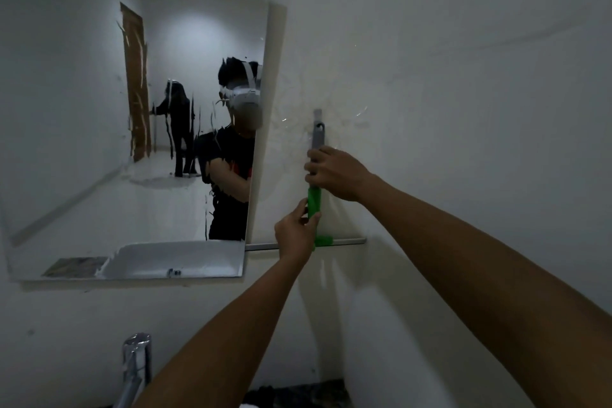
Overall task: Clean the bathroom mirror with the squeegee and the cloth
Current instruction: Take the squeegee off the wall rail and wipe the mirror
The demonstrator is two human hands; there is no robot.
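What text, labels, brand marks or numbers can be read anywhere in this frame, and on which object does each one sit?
None can be read.
Squeegee, held by the left hand and right hand against the wall: no lettering shows on its green and grey handle.
Mirror: only streaks and reflections; a red mark on the reflected black shirt is too blurred to read.
Tap: no marking visible.

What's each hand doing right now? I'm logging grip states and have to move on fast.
Left hand: closed on the squeegee, low on its green handle.
Right hand: closed on the squeegee, higher up.
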